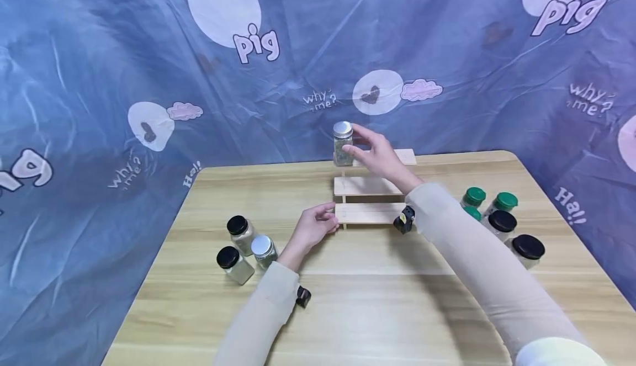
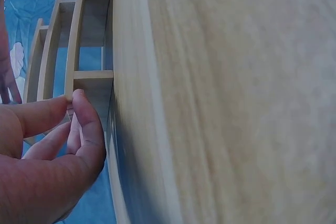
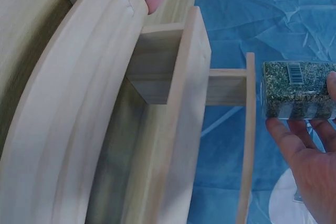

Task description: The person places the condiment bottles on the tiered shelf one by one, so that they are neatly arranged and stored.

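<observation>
A three-tier wooden step rack (image 1: 370, 213) stands toward the back of the table. My right hand (image 1: 379, 155) holds a glass spice jar (image 1: 343, 152) with a silver lid, upright at the left end of the top tier. Green dried flakes fill this jar (image 3: 294, 90) in the right wrist view, where a narrow gap shows between its base and the top tier (image 3: 249, 129). With thumb and fingertips, my left hand (image 1: 313, 227) pinches the left end of the lowest tier. The left wrist view shows that left hand (image 2: 63, 166) at the tier's corner.
Left of the rack stand two black-lidded jars (image 1: 240, 273) and a silver-lidded jar (image 1: 264, 251), close to my left forearm. On the right are several jars with green lids (image 1: 505, 200) and black lids (image 1: 528, 247), partly behind my right sleeve. A blue printed cloth (image 1: 278, 128) hangs behind the table (image 1: 358, 311).
</observation>
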Tool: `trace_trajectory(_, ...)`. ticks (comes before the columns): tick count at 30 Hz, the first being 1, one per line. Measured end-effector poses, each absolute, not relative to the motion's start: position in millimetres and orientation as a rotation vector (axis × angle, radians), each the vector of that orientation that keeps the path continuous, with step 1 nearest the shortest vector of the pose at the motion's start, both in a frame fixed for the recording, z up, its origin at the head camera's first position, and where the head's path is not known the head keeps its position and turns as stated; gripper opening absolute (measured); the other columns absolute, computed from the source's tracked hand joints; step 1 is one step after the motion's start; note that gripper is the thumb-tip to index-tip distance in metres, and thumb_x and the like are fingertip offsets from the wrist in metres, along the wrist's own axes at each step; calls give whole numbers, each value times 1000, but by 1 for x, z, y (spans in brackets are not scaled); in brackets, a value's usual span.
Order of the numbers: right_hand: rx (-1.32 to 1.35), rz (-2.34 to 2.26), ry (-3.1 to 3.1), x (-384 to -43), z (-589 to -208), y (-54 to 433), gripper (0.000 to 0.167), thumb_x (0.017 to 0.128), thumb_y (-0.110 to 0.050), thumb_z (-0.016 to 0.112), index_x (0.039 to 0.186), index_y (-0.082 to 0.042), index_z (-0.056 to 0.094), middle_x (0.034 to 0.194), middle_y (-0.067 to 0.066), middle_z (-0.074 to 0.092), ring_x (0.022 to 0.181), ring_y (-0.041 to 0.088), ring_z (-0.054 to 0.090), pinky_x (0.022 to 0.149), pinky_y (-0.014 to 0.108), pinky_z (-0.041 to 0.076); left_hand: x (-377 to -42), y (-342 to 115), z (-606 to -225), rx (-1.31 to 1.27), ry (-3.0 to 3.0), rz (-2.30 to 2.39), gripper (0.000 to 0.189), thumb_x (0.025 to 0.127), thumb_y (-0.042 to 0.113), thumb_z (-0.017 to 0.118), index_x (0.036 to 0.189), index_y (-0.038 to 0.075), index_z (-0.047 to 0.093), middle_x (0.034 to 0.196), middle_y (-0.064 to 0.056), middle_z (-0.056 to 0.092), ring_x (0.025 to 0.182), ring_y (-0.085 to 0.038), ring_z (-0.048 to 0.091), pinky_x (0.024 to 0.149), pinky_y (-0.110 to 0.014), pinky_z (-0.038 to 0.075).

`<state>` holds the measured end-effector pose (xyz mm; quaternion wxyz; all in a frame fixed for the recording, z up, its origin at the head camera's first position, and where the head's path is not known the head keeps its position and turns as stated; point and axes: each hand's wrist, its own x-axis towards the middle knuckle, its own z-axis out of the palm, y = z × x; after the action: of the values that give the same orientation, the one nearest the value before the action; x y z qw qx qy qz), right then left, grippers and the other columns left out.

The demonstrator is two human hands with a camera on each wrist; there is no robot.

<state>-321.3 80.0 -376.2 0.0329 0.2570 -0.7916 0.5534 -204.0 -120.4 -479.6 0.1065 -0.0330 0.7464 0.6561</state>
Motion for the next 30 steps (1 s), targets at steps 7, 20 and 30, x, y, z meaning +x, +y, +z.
trace_trajectory(7,727,1716,-2440,-320,-384,80,60,99,-11,73,155,-9,51,145,25,63,131,45,63,118,55,53,-203,-115,-484,-93,2174,1956,49,97,-6,68,145,1,60,110,-17,69,88,-19,72,90,-33,69)
trace_trajectory(20,649,1770,-2418,-301,-375,108,70,97,-20,78,159,-15,45,153,15,59,133,41,63,100,36,65,-204,-117,-483,-98,2185,1952,50,96,-8,67,144,-1,60,106,-13,70,89,-19,74,89,-30,69)
trace_trajectory(30,641,1706,-2431,-223,-352,188,62,100,-17,73,157,-24,49,151,8,62,130,16,66,101,11,57,-201,-117,-481,-132,2204,1932,50,96,-7,68,144,0,60,105,-13,69,86,-14,72,88,-29,69)
